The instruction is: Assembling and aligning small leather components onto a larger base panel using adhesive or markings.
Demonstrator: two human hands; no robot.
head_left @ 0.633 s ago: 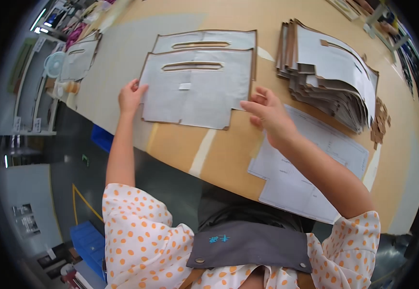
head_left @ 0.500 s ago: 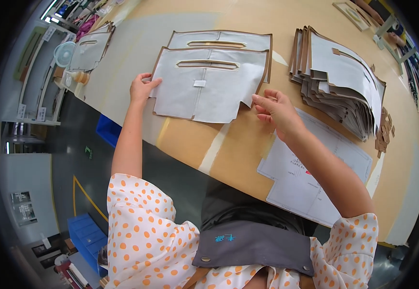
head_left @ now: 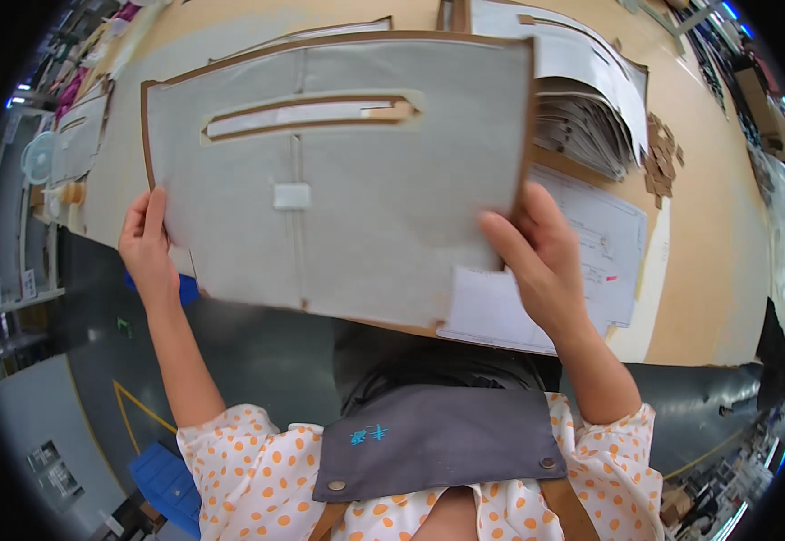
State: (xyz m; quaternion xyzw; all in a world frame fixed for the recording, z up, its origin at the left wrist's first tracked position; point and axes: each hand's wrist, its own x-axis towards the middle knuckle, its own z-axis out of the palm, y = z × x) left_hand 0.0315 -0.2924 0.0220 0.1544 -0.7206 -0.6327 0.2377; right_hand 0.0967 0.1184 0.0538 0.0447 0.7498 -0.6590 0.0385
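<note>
A large grey-white panel [head_left: 383,207] with brown edging is lifted off the table and held up facing me. It has a long slot [head_left: 311,115] with brown borders, a seam down its middle and a small white tab [head_left: 291,196]. My left hand [head_left: 151,243] pinches its left edge, thumb in front. The right edge sits in my right hand [head_left: 541,252], thumb on the front face and fingers behind, slightly blurred. A similar panel [head_left: 320,34] lies on the table behind, mostly hidden.
At the right lies a stack of similar panels [head_left: 582,54], beside small brown pieces [head_left: 661,158]. White pattern sheets [head_left: 604,225] lie on the table [head_left: 708,261] near my right hand. More panels [head_left: 81,131] are at the far left. A blue bin [head_left: 165,482] stands on the floor.
Both hands have raised the panel from the table and brought it closer to me. My right hand, formerly at its lower right corner, now grips the right edge. My view has shifted.
</note>
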